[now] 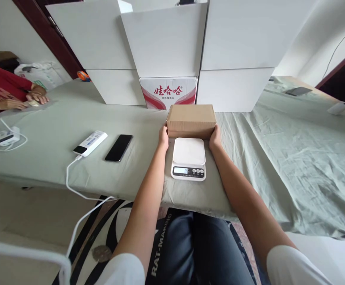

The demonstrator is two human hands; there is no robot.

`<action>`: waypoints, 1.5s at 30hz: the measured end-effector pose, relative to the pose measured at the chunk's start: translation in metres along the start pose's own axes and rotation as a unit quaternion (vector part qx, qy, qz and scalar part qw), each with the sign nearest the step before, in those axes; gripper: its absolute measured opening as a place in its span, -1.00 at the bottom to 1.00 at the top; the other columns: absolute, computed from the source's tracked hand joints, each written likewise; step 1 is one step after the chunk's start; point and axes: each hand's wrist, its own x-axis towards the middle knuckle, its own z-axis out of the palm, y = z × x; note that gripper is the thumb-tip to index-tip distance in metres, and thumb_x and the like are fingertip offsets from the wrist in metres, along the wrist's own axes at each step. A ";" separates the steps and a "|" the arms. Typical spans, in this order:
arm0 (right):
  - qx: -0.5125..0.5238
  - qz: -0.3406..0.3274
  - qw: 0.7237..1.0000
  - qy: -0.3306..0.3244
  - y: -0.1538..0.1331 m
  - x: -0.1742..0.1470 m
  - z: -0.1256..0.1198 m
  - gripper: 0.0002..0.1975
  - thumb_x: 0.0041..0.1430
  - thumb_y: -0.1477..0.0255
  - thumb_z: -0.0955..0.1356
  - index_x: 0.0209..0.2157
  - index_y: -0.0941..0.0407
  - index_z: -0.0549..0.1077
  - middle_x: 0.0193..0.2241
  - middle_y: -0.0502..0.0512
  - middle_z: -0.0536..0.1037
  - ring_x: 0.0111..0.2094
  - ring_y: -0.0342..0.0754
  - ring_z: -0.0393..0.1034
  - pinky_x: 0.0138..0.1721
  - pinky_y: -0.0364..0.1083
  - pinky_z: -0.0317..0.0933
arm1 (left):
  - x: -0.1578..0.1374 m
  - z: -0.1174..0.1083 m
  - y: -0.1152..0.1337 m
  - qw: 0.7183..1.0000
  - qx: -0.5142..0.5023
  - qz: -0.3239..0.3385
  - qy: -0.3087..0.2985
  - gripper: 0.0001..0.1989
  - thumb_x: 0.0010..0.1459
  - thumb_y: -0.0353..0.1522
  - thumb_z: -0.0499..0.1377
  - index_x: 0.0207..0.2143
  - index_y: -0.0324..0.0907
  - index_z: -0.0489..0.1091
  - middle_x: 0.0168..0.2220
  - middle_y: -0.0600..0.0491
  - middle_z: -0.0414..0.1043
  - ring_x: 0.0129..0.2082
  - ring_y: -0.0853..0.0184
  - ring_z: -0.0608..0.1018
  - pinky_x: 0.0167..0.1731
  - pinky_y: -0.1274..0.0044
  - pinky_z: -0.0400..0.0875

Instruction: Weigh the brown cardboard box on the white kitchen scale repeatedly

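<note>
As my left hand [163, 137] and right hand [215, 137] clasp a cardboard box [191, 115] by its ends, digital kitchen scale [189, 152] between them, nearer me, smartphone [119, 148] left of both

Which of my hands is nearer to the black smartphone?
Left. The left hand is right of the smartphone, at the left end of the cardboard box; the right hand is farther, at its right end.

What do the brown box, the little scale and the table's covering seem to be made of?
Brown box: matte cardboard, judging by its tan colour and flat, straight-edged faces. Scale: probably smooth white plastic, given its evenly coloured body with rounded corners, though a coated plate can't be ruled out. Greyish-green covering: most likely thin, dull fabric, as its soft creases suggest; the fibre can't be told.
</note>
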 end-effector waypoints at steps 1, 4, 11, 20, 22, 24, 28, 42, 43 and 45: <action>0.001 0.005 1.000 0.006 0.001 0.002 -0.001 -0.63 0.34 0.01 0.31 -0.38 -0.01 0.42 -0.25 0.06 0.61 0.07 0.12 0.52 0.20 0.12 0.51 | -0.001 0.000 0.001 1.000 0.004 0.003 -0.003 -0.85 0.14 -0.28 0.20 -0.32 -0.09 0.56 -0.20 0.02 0.75 0.13 0.11 0.73 0.08 0.44 0.63; 0.009 0.014 1.000 0.015 0.004 0.006 -0.004 -0.69 0.31 0.07 0.32 -0.35 0.00 0.44 -0.26 0.01 0.59 -0.01 0.06 0.52 0.13 0.06 0.50 | -0.004 0.003 0.003 1.000 0.009 0.002 0.009 -0.75 0.07 -0.31 0.16 -0.25 -0.10 0.61 -0.12 0.00 0.78 0.23 0.05 0.69 0.14 0.38 0.62; 0.016 0.013 0.999 0.025 0.006 0.006 -0.004 -0.66 0.34 0.04 0.30 -0.34 0.00 0.43 -0.29 -0.01 0.60 -0.05 0.04 0.52 0.15 0.05 0.50 | -0.008 0.009 0.009 0.999 0.010 -0.017 0.034 -0.62 0.11 -0.36 0.14 -0.12 -0.14 0.69 -0.03 -0.02 0.81 0.33 0.04 0.66 0.23 0.33 0.61; 0.057 0.001 0.993 0.105 0.000 0.005 0.000 -0.59 0.33 0.04 0.27 -0.06 -0.06 0.61 0.19 0.06 0.69 0.49 -0.03 0.40 0.58 0.21 0.29 | -0.010 0.010 0.017 0.996 -0.044 -0.060 0.049 -0.47 0.52 -0.15 0.08 0.33 -0.17 0.58 0.49 -0.12 0.49 0.54 0.11 0.47 0.50 0.31 0.41; 0.063 0.004 0.990 0.127 0.000 0.005 -0.002 -0.61 0.34 0.08 0.29 -0.02 -0.06 0.63 0.25 0.07 0.68 0.55 -0.03 0.33 0.62 0.23 0.23 | -0.012 0.009 0.018 0.997 -0.043 -0.048 0.037 -0.41 0.55 -0.03 0.07 0.37 -0.18 0.55 0.53 -0.14 0.42 0.58 0.08 0.42 0.54 0.28 0.34; 0.066 0.008 0.989 0.133 -0.001 0.004 -0.004 -0.60 0.35 0.11 0.30 0.03 -0.05 0.64 0.25 0.10 0.69 0.56 0.00 0.32 0.64 0.26 0.21 | -0.016 0.010 0.020 0.998 -0.045 -0.042 0.031 -0.35 0.56 0.04 0.06 0.40 -0.19 0.52 0.56 -0.16 0.37 0.60 0.07 0.38 0.57 0.28 0.30; 0.067 0.037 0.989 0.127 -0.011 -0.002 -0.004 -0.55 0.44 0.15 0.26 0.15 -0.03 0.64 0.35 0.07 0.64 0.59 -0.06 0.29 0.67 0.20 0.13 | -0.027 0.017 0.030 0.997 -0.033 -0.053 0.038 -0.33 0.64 -0.03 -0.12 0.50 -0.18 0.42 0.59 -0.08 0.32 0.63 0.21 0.32 0.59 0.38 0.22; 0.088 0.081 0.988 0.099 -0.019 -0.010 -0.001 -0.47 0.59 0.20 0.16 0.38 0.03 0.49 0.58 0.00 0.37 0.60 -0.09 0.26 0.68 0.12 0.03 | -0.044 0.023 0.052 0.995 0.069 -0.047 0.061 -0.27 0.66 -0.10 -0.34 0.64 -0.18 0.17 0.69 0.00 0.02 0.71 0.37 0.06 0.65 0.44 -0.07; 0.084 0.076 0.989 0.098 -0.018 -0.009 -0.001 -0.45 0.58 0.19 0.16 0.40 0.05 0.47 0.59 0.02 0.35 0.60 -0.08 0.26 0.68 0.13 0.02 | -0.045 0.024 0.053 0.996 0.059 -0.048 0.054 -0.27 0.66 -0.10 -0.35 0.65 -0.18 0.14 0.69 0.00 0.03 0.70 0.37 0.08 0.64 0.45 -0.05; 0.079 0.066 0.990 0.097 -0.015 -0.007 -0.001 -0.43 0.58 0.18 0.16 0.42 0.07 0.45 0.60 0.06 0.34 0.60 -0.07 0.26 0.69 0.15 -0.01 | -0.046 0.026 0.055 0.997 0.037 -0.055 0.045 -0.26 0.66 -0.09 -0.37 0.67 -0.16 0.06 0.69 0.01 0.04 0.69 0.38 0.14 0.63 0.46 -0.01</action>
